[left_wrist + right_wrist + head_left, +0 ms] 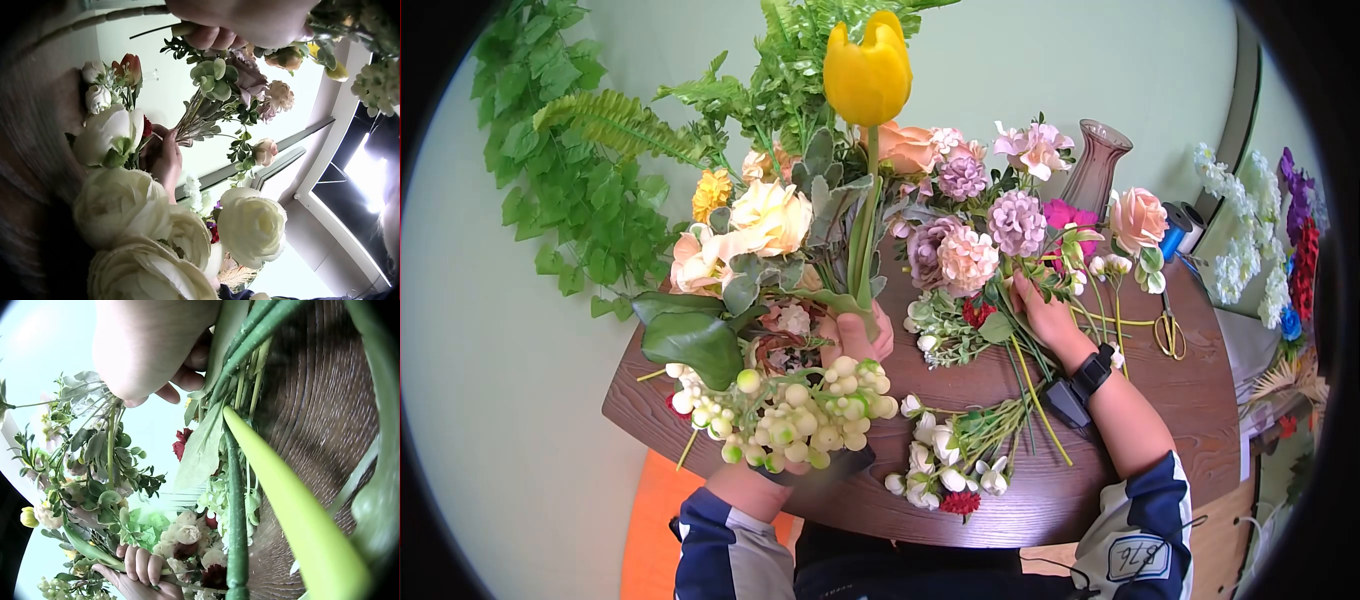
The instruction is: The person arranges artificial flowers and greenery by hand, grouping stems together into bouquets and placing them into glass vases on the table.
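Observation:
My left hand (862,335) grips a bundle of artificial flower stems, with a tall yellow tulip (868,75) and peach roses (770,218) rising above it. White-green berries (800,415) and a broad dark leaf (692,348) spread close around that hand. In the right wrist view, the left hand (144,569) has its fingers curled round the stems. My right hand (1045,318) holds a second bunch by its stems, with mauve flowers (1017,222) and a pale pink one (968,258) above. In the left wrist view, the right hand (165,159) pinches these gathered stems.
White roses (935,455) lie in a bunch at the front of the dark wooden table (1020,520). Gold-handled scissors (1168,333), ribbon spools (1178,232) and a glass vase (1098,165) stand or lie at the right. Hanging ivy (570,170) covers the wall at left.

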### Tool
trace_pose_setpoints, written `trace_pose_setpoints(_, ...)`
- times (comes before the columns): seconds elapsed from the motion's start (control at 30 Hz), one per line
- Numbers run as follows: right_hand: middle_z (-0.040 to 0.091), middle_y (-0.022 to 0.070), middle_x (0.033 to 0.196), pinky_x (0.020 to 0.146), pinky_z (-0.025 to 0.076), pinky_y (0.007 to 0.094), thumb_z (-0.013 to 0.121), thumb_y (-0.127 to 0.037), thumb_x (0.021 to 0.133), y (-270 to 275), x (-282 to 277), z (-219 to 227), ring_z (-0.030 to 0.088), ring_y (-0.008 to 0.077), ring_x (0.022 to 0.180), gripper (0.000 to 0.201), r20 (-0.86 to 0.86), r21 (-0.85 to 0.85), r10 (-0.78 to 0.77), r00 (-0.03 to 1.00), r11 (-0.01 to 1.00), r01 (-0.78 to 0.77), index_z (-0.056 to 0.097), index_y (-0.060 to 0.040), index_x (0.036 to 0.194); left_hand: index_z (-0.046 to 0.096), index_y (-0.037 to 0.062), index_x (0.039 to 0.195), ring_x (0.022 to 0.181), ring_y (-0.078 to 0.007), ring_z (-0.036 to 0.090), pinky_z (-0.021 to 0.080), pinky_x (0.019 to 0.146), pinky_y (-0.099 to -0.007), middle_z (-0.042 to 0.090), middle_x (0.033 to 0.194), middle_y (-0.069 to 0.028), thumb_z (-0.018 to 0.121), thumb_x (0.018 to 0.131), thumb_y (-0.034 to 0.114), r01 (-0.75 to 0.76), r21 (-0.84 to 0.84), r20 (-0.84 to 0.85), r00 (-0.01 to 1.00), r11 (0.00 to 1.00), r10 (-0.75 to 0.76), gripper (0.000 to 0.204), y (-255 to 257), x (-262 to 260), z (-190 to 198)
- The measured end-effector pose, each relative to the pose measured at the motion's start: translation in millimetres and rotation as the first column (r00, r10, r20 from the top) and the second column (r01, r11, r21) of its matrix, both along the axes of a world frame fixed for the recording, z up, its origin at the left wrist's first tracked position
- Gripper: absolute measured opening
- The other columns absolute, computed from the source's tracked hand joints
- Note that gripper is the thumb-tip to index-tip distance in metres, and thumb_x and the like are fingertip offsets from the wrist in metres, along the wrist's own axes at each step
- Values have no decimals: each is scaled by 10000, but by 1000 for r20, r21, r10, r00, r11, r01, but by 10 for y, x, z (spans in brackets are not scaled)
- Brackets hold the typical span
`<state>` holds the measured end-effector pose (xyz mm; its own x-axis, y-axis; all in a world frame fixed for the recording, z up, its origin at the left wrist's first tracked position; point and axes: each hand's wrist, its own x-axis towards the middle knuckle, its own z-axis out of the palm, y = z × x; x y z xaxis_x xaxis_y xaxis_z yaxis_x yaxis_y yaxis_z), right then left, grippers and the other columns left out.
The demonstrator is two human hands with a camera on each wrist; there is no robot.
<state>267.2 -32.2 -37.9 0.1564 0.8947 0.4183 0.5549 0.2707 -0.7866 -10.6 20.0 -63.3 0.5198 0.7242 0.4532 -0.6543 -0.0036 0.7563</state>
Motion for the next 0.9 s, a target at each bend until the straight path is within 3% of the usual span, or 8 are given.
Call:
trace_pose_setpoints(0.13, 446, 38, 506, 470, 324, 290, 474, -117, 880, 20, 11, -15, 423, 138, 470, 214, 40, 21, 0, 999, 1000, -1, 453, -16, 692, 490, 92, 884, 475, -115, 385, 312, 433, -256, 476, 598, -20, 520, 845, 468, -107, -7, -61, 992, 994, 106, 379, 55, 17, -65)
trace_pose_setpoints(0.2, 450, 41, 505, 471, 328, 290, 471, -114, 879, 27, 16, -26, 429, 141, 469, 215, 42, 26, -2, 999, 1000, 1, 456, -15, 689, 497, 92, 881, 487, -123, 395, 325, 449, -266, 483, 604, -27, 532, 831, 474, 437, -46, 159, 891, 898, -425, 387, 481, 16, -503)
trace_pose_setpoints(0.5, 467, 59, 498, 464, 338, 308, 464, -91, 856, 37, 23, -29, 453, 167, 459, 185, 99, 73, -4, 995, 997, -3, 487, -12, 690, 502, 90, 843, 498, -130, 412, 334, 457, -268, 494, 605, -36, 546, 822, 461, 50, -49, -36, 998, 998, -52, 374, 29, -49, 9)
trace_pose_setpoints(0.63, 486, 72, 513, 468, 350, 316, 460, -62, 830, 56, 41, -34, 481, 189, 469, 139, 121, 60, -3, 993, 998, -4, 493, -6, 708, 495, 88, 780, 496, -131, 414, 339, 454, -270, 494, 595, -41, 537, 834, 441, 146, 31, -88, 986, 989, -142, 360, 99, -78, 13)
trace_pose_setpoints(0.7, 493, 76, 520, 470, 357, 315, 450, -44, 819, 56, 39, -37, 490, 194, 475, 116, 125, 81, 2, 992, 997, -12, 494, -4, 719, 479, 82, 732, 495, -129, 412, 340, 452, -272, 489, 584, -47, 525, 841, 439, -139, 39, -172, 975, 990, 143, 376, -101, -34, 180)
trace_pose_setpoints(0.73, 501, 79, 526, 473, 363, 314, 441, -25, 807, 56, 39, -38, 499, 199, 481, 97, 130, 102, 7, 991, 995, -20, 495, -2, 730, 479, 82, 732, 495, -129, 412, 340, 452, -272, 489, 584, -47, 525, 841, 439, -138, 39, -172, 975, 990, 143, 376, -14, -55, 102)
trace_pose_setpoints(0.8, 506, 81, 533, 474, 367, 311, 429, -10, 800, 57, 58, -46, 502, 198, 483, 89, 181, 135, 6, 983, 990, -31, 499, 0, 746, 474, 77, 732, 492, -126, 406, 328, 443, -264, 483, 581, -48, 514, 850, 437, 200, -67, -81, 975, 978, -205, 380, 239, -108, -107)
trace_pose_setpoints(0.9, 513, 81, 546, 476, 371, 304, 410, 14, 787, 56, 60, -44, 505, 194, 489, 97, 227, 160, -3, 974, 986, -34, 506, 2, 774, 474, 76, 730, 495, -124, 406, 322, 441, -259, 479, 578, -48, 504, 856, 436, 156, -6, -91, 984, 988, -155, 383, 207, -88, -22)
